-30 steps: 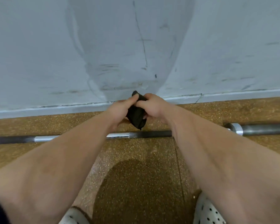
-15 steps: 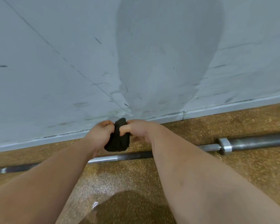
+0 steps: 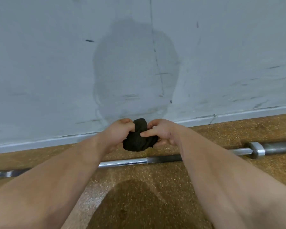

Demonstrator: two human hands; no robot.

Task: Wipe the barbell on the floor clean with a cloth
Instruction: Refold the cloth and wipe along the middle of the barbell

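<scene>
A long steel barbell [image 3: 135,161] lies across the brown speckled floor, parallel to the wall, with its collar and thick sleeve [image 3: 257,149] at the right. A bunched dark cloth [image 3: 139,139] is held in the air above the bar's middle, apart from it. My left hand [image 3: 119,131] grips the cloth's left side. My right hand [image 3: 162,131] holds its right side, thumb pressed on the front. My forearms hide parts of the bar.
A scuffed grey wall [image 3: 56,71] with a white base strip [image 3: 40,142] rises just behind the bar. My shadow falls on the wall and on the floor [image 3: 139,204] in front of me.
The view has shifted, so the bar now sits more centred. Both hands have kept hold of the cloth and reworked it; it is now bunched wider between them.
</scene>
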